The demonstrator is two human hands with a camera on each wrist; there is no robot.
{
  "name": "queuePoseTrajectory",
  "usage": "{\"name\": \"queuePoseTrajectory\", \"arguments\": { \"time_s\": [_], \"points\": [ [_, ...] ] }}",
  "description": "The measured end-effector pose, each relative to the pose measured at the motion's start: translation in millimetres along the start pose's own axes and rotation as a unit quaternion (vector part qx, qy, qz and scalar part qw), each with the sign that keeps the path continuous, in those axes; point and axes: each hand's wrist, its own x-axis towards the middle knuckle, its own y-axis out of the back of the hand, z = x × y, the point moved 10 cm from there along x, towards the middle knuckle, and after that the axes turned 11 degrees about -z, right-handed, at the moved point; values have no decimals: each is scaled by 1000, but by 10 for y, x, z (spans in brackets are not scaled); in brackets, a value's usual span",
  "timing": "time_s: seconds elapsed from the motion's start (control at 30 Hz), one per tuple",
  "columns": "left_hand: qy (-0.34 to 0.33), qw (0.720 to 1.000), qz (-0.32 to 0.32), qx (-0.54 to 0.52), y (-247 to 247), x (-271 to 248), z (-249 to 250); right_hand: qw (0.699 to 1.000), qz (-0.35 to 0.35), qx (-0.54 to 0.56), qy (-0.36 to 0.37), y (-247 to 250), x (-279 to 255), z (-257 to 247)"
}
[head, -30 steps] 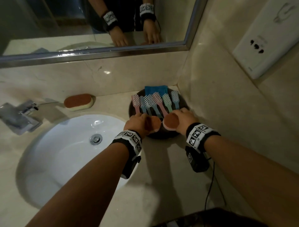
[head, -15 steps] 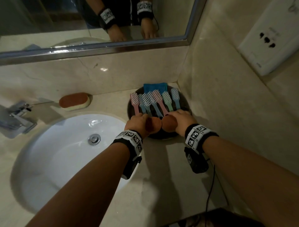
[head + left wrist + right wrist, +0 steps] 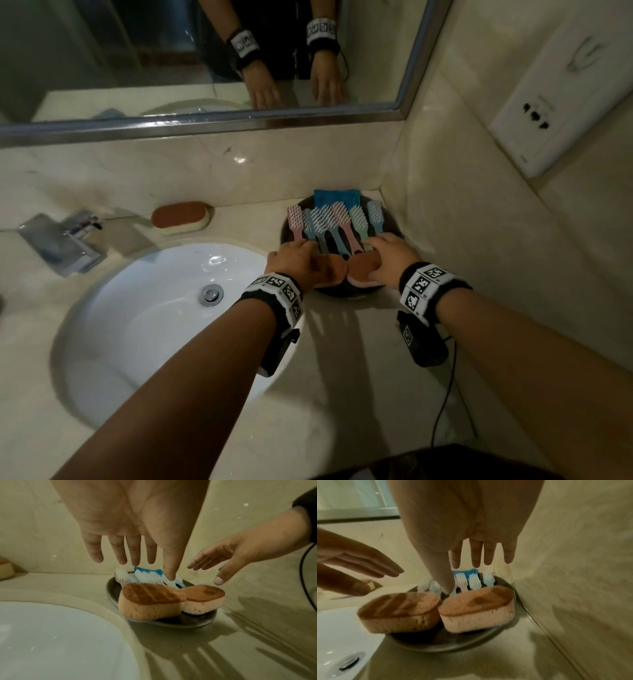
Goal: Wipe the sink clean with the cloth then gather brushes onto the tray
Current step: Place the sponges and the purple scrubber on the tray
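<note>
A dark round tray (image 3: 392, 221) stands in the counter's back right corner. Several pastel brushes (image 3: 329, 222) lie side by side on it, with a folded blue cloth (image 3: 337, 198) behind them. Two orange sponges sit on the tray's front edge, a left sponge (image 3: 149, 601) and a right sponge (image 3: 476, 607). My left hand (image 3: 294, 253) hovers just over the left sponge with its fingers (image 3: 130, 555) straight and spread, holding nothing. My right hand (image 3: 387, 251) hovers the same way over the right sponge, its fingers (image 3: 481, 557) straight above the brushes (image 3: 474, 580).
The white sink (image 3: 147, 318) with its drain (image 3: 212, 294) lies left of the tray. A third sponge (image 3: 181, 216) rests on the counter behind the sink, and a chrome faucet (image 3: 61, 240) stands at far left. Walls close in behind and right of the tray.
Both hands were gripping the sponges over the tray's front. The sponges now rest on the tray, and both hands have let go with fingers straightened.
</note>
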Motion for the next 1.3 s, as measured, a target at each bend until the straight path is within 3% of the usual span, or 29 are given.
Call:
{"name": "queuePoseTrajectory", "arguments": {
  "time_s": [0.23,0.6,1.0,1.3],
  "points": [
    [54,995,81,-24,422,-756,-476,997,21,-43,67,407,-250,-750],
    [172,968,174,-54,872,-2069,-1954,979,44,-94,174,396,-639,-2664],
    [245,955,153,-72,601,-3322,-4088,967,16,-103,233,-674,-998,-4905],
    [275,942,133,-136,410,-3540,-5064,957,-43,-134,255,-1230,-750,-5878]
  ]
}}
